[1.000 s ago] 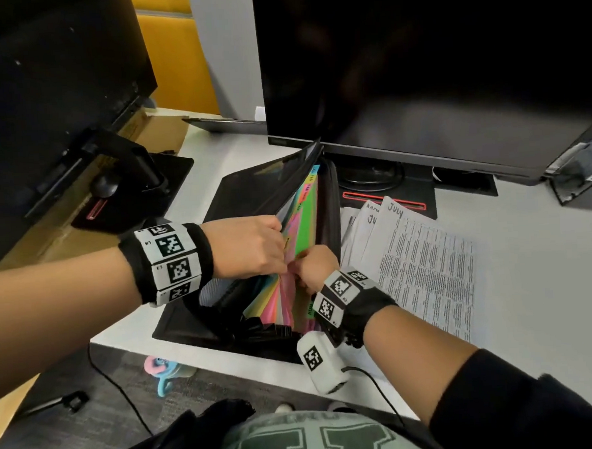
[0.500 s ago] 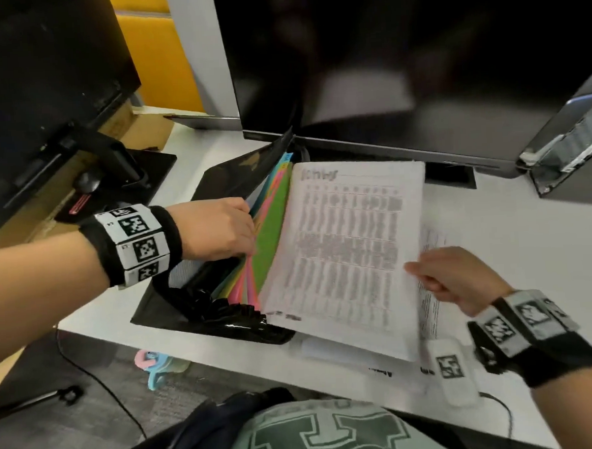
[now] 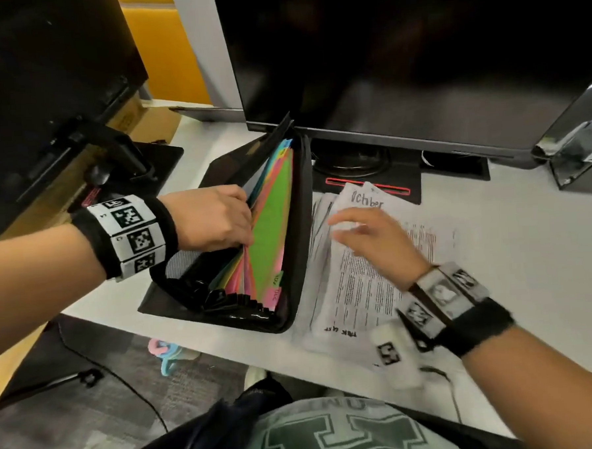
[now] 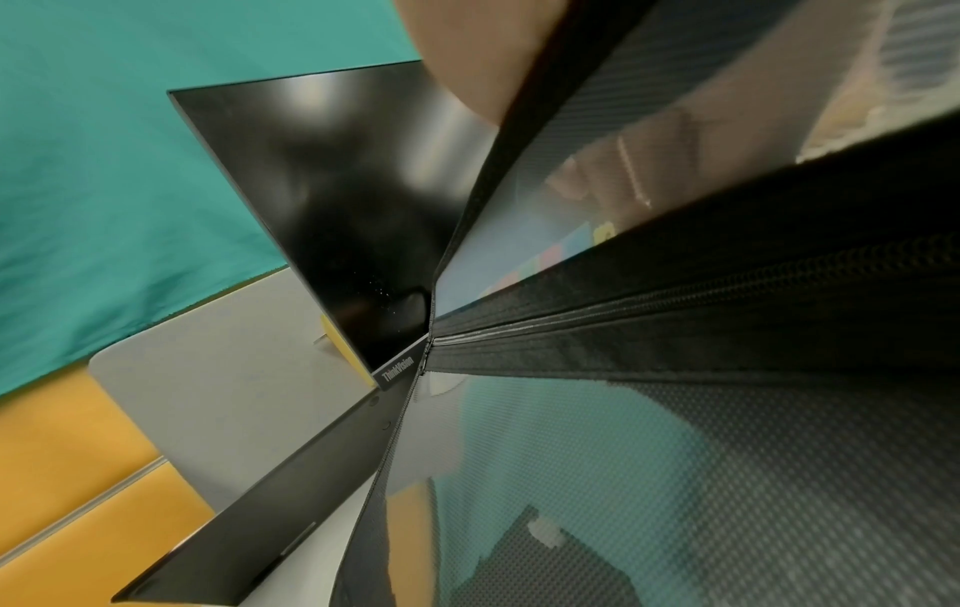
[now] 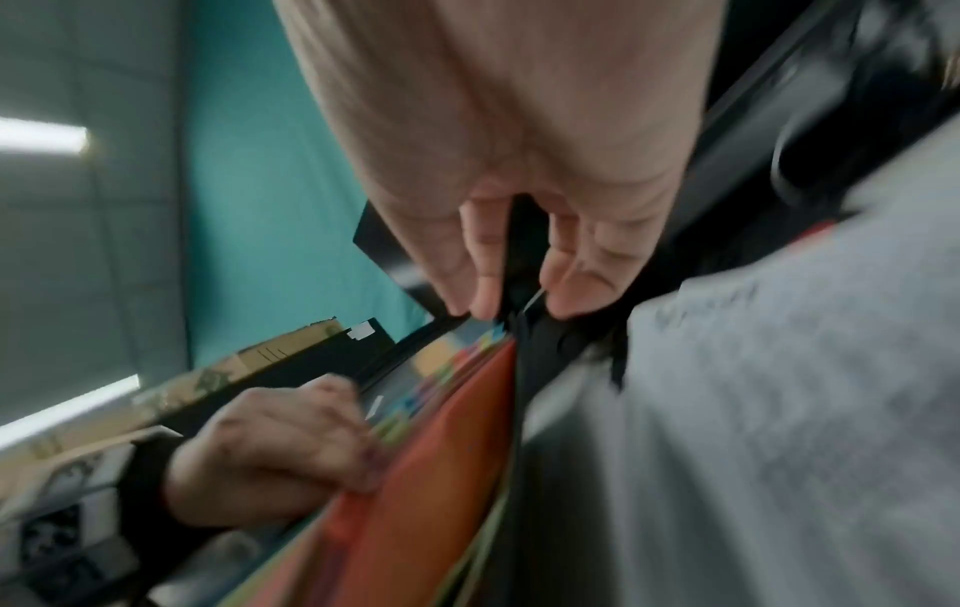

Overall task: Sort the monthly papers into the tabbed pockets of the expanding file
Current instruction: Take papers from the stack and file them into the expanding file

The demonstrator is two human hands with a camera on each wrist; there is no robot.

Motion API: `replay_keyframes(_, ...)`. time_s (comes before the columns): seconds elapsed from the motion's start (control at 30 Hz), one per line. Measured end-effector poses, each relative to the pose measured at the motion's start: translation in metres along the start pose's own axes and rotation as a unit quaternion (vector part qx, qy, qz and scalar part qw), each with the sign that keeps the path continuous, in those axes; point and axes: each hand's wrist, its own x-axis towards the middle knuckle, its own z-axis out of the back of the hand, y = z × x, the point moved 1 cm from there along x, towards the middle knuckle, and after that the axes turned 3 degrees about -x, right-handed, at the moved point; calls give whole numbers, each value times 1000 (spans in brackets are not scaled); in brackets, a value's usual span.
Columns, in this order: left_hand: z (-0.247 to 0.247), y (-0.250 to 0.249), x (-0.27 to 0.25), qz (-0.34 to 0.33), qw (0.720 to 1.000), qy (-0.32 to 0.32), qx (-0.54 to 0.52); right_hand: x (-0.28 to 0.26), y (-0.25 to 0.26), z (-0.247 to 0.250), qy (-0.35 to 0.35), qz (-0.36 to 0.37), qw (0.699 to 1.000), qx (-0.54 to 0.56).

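since half a second ago the sheet the right hand (image 3: 374,244) held over the file is gone from the air, and that hand now hovers with loose, spread fingers over the stack of papers (image 3: 365,272), holding nothing. nearest, the stack lies on the white desk (image 3: 529,246) just right of the expanding file (image 3: 299,244), its top sheet headed in handwriting that looks like "october"; the print below is blurred. the file lies open, coloured dividers (image 3: 271,232) fanned inside its black shell, with near tabs that seem to read "nov" and "dec". the left hand (image 3: 212,222) has its fingertips tucked among the dividers, parting them; which pocket cannot be told, and its fingers are hidden. beyond stands a dark monitor (image 3: 399,64), its top cut off.
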Motion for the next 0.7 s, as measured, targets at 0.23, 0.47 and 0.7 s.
replay_keyframes(0.23,13,-1,2,80,994,62,43,43,4,-84,57,-57,997,9)
replay_keyframes(0.47,26,3,10,56,981,157,101,51,26,-79,-20,-17,999,27)
replay_keyframes(0.7,44,3,15,3,922,333,199,46,44,-66,-36,6,999,-25)
